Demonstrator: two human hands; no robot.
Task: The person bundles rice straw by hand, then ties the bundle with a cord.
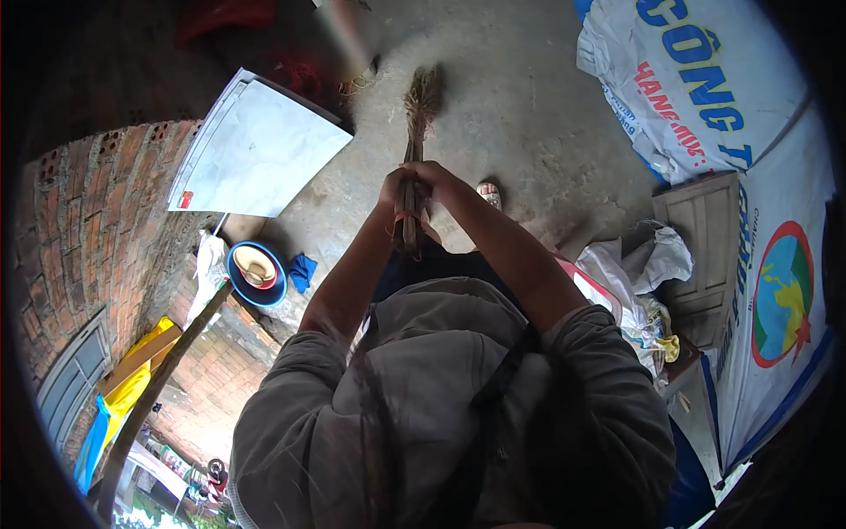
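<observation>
A bundle of dry brown stalks (415, 137) points away from me, its bushy end over the concrete and its cut ends toward my body. A reddish tie circles it near the cut ends. Both hands meet around its middle: my left hand (395, 185) is closed on the left side, my right hand (426, 174) on the right and over the top. Parts of the fingers are hidden behind the stalks and each other.
Concrete floor (538, 97) lies ahead, with a sandaled foot (489, 194) on it. At left are white boards (260, 145), a brick wall (97, 194) and a blue basin (278, 291) with a hat-like item inside. Printed tarpaulin (696, 79), white sacks (630, 269) and a wooden panel (705, 216) stand right.
</observation>
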